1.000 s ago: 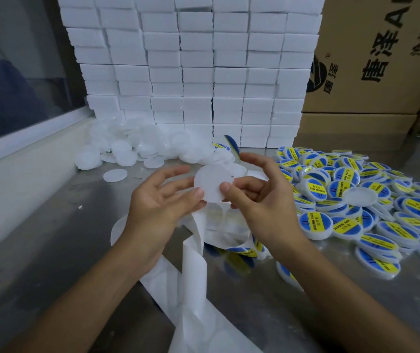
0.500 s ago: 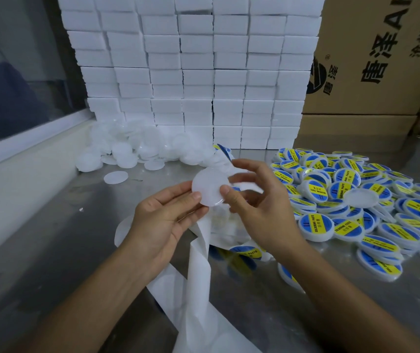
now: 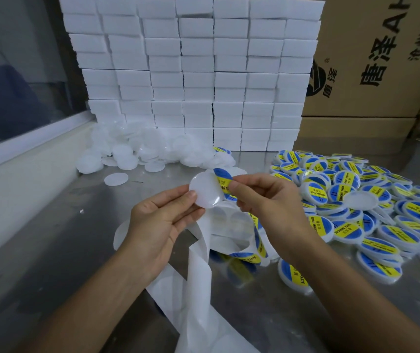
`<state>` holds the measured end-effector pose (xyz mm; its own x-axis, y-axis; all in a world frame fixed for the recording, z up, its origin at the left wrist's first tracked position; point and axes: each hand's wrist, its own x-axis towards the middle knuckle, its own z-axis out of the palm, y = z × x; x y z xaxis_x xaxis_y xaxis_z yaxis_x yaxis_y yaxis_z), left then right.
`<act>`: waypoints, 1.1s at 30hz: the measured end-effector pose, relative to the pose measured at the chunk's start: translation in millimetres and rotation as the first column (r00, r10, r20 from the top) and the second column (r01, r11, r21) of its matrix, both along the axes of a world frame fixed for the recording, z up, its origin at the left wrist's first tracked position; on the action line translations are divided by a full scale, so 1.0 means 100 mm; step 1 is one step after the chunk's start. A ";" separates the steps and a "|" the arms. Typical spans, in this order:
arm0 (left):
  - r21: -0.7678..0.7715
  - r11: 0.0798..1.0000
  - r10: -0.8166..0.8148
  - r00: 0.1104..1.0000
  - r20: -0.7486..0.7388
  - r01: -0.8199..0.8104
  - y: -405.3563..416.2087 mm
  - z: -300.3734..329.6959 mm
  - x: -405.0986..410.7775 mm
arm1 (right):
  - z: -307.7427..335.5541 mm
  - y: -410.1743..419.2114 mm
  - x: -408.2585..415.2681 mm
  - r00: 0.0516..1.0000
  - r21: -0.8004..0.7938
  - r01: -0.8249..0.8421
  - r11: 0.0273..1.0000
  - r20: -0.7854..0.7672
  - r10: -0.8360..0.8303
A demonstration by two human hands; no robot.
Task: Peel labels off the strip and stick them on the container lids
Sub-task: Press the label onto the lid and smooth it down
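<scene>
My left hand (image 3: 163, 220) pinches a plain white round lid (image 3: 205, 190) by its lower left edge, holding it up above the metal table (image 3: 51, 250). My right hand (image 3: 267, 200) pinches a round blue and yellow label (image 3: 223, 177), which sits partly behind the lid's right edge. The white backing strip (image 3: 198, 271) hangs from under my hands down toward me, and part of it below my right hand still carries labels (image 3: 258, 242).
A heap of plain white lids (image 3: 137, 149) lies at the back left. Several labelled lids (image 3: 356, 200) are piled on the right. Stacked white boxes (image 3: 191, 72) and a cardboard carton (image 3: 382, 59) close off the back.
A blue and yellow label has come into view in my right hand beside the lid. The lid has tilted a little and both hands stay close together.
</scene>
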<state>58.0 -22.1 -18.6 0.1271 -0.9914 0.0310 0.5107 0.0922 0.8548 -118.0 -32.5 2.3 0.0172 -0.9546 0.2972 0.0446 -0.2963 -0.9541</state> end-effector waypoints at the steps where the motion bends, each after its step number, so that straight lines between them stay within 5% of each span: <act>1: 0.001 1.000 0.001 1.000 0.002 -0.001 0.00 0.00 0.00 | 0.00 0.01 0.00 1.000 -0.004 -0.001 1.000 0.003 0.001; 7: 0.032 0.999 0.042 0.999 -0.022 -0.042 0.00 0.00 0.00 | 0.04 -0.03 -0.06 0.990 0.019 -0.024 1.000 0.138 0.021; 14: 0.018 1.000 0.002 1.000 0.000 -0.002 0.03 0.03 -0.02 | 0.01 0.02 -0.01 1.000 0.005 -0.017 1.000 0.008 0.017; 33: 0.008 1.000 -0.009 0.999 0.037 0.009 0.06 0.04 -0.03 | -0.02 0.00 0.03 1.000 0.016 -0.016 1.000 -0.014 0.016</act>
<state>55.0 -16.5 -14.5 0.1172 -0.9927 0.0281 0.4793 0.0813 0.8739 -115.3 -32.3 0.1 0.0366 -0.9588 0.2818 0.0356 -0.2805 -0.9592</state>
